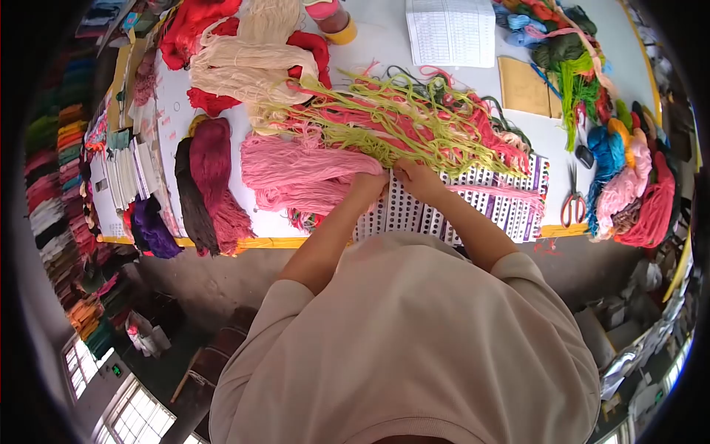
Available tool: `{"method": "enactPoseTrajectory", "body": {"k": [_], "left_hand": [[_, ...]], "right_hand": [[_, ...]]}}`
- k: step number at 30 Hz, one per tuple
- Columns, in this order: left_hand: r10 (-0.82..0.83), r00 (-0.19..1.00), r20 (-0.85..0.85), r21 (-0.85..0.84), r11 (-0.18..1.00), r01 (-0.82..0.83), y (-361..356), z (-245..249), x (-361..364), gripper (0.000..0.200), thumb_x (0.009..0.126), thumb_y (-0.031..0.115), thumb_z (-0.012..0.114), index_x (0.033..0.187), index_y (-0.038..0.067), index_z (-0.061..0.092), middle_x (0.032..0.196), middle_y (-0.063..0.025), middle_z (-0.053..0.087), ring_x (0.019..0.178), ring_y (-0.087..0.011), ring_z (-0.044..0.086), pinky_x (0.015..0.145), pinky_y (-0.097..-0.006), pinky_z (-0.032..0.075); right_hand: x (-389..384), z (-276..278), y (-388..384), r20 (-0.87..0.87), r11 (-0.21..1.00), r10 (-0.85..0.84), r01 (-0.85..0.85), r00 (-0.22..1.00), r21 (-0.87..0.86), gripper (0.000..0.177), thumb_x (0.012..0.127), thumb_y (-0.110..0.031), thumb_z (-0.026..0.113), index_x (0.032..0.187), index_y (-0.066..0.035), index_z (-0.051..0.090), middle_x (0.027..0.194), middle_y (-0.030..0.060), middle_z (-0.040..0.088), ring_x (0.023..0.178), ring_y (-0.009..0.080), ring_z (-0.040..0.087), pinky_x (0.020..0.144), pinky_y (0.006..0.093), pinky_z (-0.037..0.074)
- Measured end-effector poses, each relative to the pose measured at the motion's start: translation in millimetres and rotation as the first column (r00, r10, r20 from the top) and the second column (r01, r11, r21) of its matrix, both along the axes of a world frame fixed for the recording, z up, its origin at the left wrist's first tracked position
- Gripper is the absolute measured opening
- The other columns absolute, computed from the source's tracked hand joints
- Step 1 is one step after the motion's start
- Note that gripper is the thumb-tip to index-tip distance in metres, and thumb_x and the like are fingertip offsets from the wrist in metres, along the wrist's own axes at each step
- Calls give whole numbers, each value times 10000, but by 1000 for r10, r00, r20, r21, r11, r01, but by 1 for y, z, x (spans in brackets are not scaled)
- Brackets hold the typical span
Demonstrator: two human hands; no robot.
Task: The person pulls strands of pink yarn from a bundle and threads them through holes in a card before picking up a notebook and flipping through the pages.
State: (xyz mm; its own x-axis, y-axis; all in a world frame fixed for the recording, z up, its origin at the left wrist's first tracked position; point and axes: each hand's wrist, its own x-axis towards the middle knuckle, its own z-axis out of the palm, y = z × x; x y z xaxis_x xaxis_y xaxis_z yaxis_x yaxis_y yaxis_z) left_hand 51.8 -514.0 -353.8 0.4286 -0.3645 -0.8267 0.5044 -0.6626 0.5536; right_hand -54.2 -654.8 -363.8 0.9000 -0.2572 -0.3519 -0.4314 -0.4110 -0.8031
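My left hand is closed at the right end of a thick pink yarn skein that lies across the table. Close beside it, my right hand has its fingers drawn together over the white cards with rows of holes; what sits between its fingers is too small to make out. Just beyond both hands spreads a loose heap of lime-green and coral-red yarn. A thin bundle of pink strands runs over the cards to the right of my right hand.
Cream yarn and red yarn lie at the back left. Maroon skeins hang over the front edge. At right are scissors, multicoloured skeins and a brown notebook. A printed sheet lies behind.
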Motion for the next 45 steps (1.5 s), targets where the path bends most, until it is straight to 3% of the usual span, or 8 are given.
{"method": "enactPoseTrajectory", "body": {"k": [26, 29, 31, 35, 37, 41, 43, 45], "left_hand": [[-4, 984, 179, -79, 997, 18, 20, 8, 20, 223, 904, 239, 647, 993, 34, 657, 772, -38, 672, 574, -88, 556, 493, -250, 454], [196, 980, -19, -175, 965, -196, 20, 11, 19, 268, 915, 286, 621, 1033, 48, 656, 766, -28, 646, 576, -84, 540, 508, -239, 445], [135, 766, -628, -293, 872, -393, 30, 22, 30, 254, 883, 208, 647, 1048, 14, 649, 836, -29, 669, 564, -91, 562, 476, -225, 443], [77, 723, -687, -319, 862, -394, 9, 57, 17, 193, 877, 153, 627, 1025, 38, 674, 814, -14, 661, 577, -91, 567, 487, -228, 441], [-192, 928, -320, 10, 978, 206, 3, 39, 4, 188, 907, 222, 594, 957, 79, 705, 800, -14, 654, 558, -89, 515, 514, -245, 421], [-310, 949, -53, -124, 945, 302, 2, 22, -8, 86, 860, 132, 608, 842, 64, 659, 757, -8, 626, 582, -100, 557, 494, -267, 444], [-412, 746, 523, -54, 857, 512, 16, 17, -1, 136, 864, 157, 616, 793, 41, 625, 714, -3, 597, 608, -105, 565, 513, -260, 449], [-151, 975, 165, -70, 984, 164, 17, 52, 20, 140, 871, 172, 615, 824, 41, 628, 713, 4, 584, 623, -103, 558, 522, -251, 443]], "right_hand": [[-1, 6, -4, -66, 988, -5, 15, 998, 156, 173, 906, -243, 558, 1006, -104, 539, 787, 173, 649, 772, 376, 646, 684, 469, 490], [-3, 5, -5, -93, 990, 3, 11, 996, 144, 176, 904, -235, 557, 1011, -96, 538, 794, 183, 647, 781, 384, 641, 691, 469, 489], [-2, 5, -4, -115, 987, -9, 27, 993, 155, 206, 896, -246, 572, 1038, -98, 557, 819, 183, 657, 796, 377, 647, 705, 458, 494], [-7, -12, 4, -50, 958, -76, 87, 996, 274, 329, 867, -295, 620, 1136, -105, 603, 903, 179, 686, 840, 350, 665, 756, 418, 510], [-6, -18, 1, -70, 933, -63, 84, 996, 349, 360, 859, -312, 636, 1153, -107, 610, 920, 182, 689, 848, 341, 670, 766, 407, 513], [-5, 11, -13, -97, 963, 113, -85, 989, 257, 394, 856, -354, 647, 1162, -110, 603, 908, 180, 693, 853, 338, 674, 757, 411, 523], [1, 39, -12, -157, 983, 180, -171, 971, 69, 412, 854, -381, 647, 1167, -122, 584, 888, 171, 692, 851, 337, 675, 750, 426, 522], [1, 41, -9, -222, 961, 225, -254, 949, -110, 430, 851, -408, 647, 1173, -135, 565, 868, 162, 691, 849, 337, 675, 743, 441, 522]]}}
